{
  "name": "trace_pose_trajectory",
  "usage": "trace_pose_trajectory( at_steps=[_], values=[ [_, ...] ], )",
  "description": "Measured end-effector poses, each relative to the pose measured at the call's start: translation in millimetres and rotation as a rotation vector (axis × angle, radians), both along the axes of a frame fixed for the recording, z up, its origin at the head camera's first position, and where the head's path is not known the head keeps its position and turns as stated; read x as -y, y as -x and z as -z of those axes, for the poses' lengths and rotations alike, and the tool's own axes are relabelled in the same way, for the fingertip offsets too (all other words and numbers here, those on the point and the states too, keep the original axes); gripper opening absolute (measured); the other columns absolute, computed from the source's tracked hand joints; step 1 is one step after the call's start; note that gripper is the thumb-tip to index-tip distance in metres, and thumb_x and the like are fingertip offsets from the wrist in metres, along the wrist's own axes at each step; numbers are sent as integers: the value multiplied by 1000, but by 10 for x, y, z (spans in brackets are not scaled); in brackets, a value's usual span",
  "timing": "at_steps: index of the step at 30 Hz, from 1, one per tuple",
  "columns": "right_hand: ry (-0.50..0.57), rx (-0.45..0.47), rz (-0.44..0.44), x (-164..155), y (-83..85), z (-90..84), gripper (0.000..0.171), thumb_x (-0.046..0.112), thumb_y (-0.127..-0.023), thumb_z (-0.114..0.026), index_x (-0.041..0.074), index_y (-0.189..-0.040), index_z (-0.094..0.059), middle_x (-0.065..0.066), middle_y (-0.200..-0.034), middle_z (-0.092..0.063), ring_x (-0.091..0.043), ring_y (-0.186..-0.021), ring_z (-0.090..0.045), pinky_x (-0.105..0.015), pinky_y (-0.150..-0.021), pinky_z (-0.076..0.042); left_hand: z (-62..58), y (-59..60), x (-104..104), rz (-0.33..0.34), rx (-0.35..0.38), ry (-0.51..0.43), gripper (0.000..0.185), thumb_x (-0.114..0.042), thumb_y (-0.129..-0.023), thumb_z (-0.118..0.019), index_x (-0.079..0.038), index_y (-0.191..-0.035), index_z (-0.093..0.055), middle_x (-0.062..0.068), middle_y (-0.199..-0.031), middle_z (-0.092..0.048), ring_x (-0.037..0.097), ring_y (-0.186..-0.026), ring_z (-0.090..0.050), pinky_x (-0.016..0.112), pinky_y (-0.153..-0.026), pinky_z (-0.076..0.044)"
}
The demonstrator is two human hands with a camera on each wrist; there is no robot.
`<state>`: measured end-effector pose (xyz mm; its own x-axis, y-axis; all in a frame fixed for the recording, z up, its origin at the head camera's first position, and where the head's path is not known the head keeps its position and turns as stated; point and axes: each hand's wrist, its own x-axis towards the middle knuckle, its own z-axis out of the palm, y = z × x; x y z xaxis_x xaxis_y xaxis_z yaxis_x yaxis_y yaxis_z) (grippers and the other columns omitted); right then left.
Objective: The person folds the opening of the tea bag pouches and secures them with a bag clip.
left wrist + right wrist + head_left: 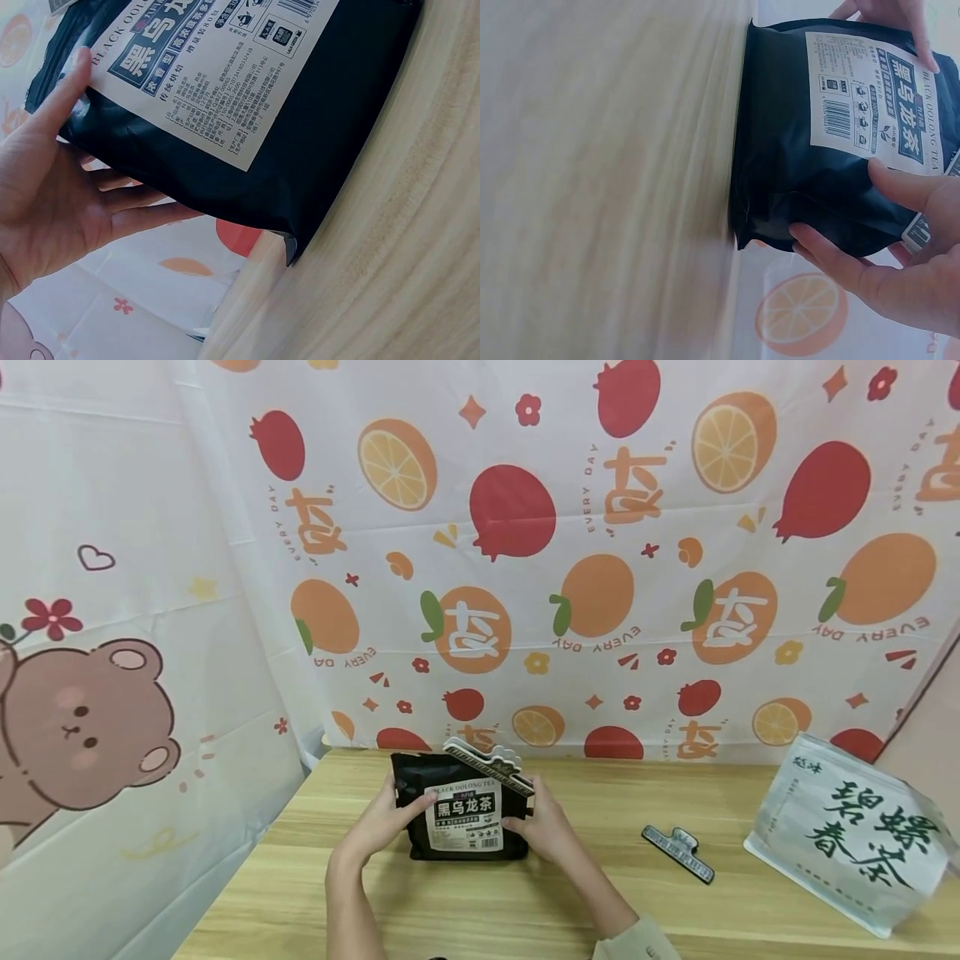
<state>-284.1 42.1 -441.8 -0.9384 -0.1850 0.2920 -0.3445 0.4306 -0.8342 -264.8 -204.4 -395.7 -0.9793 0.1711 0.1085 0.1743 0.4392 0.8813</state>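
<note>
A black pouch of oolong tea [418,839] with a pale printed label stands upright on the wooden table. My left hand [377,818] grips its left side, thumb on the front and fingers behind; the left wrist view shows those fingers [142,217] spread along the back. On the other side my right hand [546,822] holds the pouch between thumb and fingers, the thumb near the label's edge. A wide bag clip [491,767] with a white, scalloped handle sits slanted across the pouch's folded top right corner. In the right wrist view the clip is partly hidden by the right hand.
A second bag clip [678,853], dark and silvery, lies on the table [600,810] right of my right hand. Farther right stands a large silver-white tea pouch [847,835] with green characters. A fruit-print curtain [525,610] hangs behind the table, with a bear-print sheet [90,735] at left.
</note>
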Motion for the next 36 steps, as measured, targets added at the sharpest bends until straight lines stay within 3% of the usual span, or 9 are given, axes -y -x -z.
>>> trace_pose_trajectory(
  at_steps=[6,14,24,36],
  values=[
    [6,-18,11,28,-14,-28,54,5,-73,-75,4,-116,-42,-16,-112,-51,-38,-108,-48,-55,-91,-35,8,24,17,-2,5,8,95,-39,-87,-62,-8,-147,6,20,-150,1,38,-134,-4,57,-102,-15],
    [21,-29,13,99,-3,-33,52,4,-73,-75,3,-115,-43,-16,-110,-52,-37,-106,-49,-53,-91,-36,63,95,48,20,-68,-75,85,-29,-89,-62,-14,-147,-1,18,-150,-4,36,-134,-8,56,-102,-17],
    [-4,-21,33,130,39,2,54,7,-74,-75,2,-117,-43,-17,-114,-51,-37,-106,-49,-52,-89,-38,93,146,50,8,-24,-92,85,-29,-91,-58,-10,-147,4,19,-150,2,36,-135,-1,56,-103,-13],
    [10,-27,51,193,178,9,54,6,-76,-74,2,-119,-42,-17,-118,-50,-36,-109,-48,-50,-91,-37,78,328,100,39,-14,-135,73,-24,-93,-57,-6,-145,-9,21,-149,-1,37,-134,-3,56,-102,-15]
  ],
)
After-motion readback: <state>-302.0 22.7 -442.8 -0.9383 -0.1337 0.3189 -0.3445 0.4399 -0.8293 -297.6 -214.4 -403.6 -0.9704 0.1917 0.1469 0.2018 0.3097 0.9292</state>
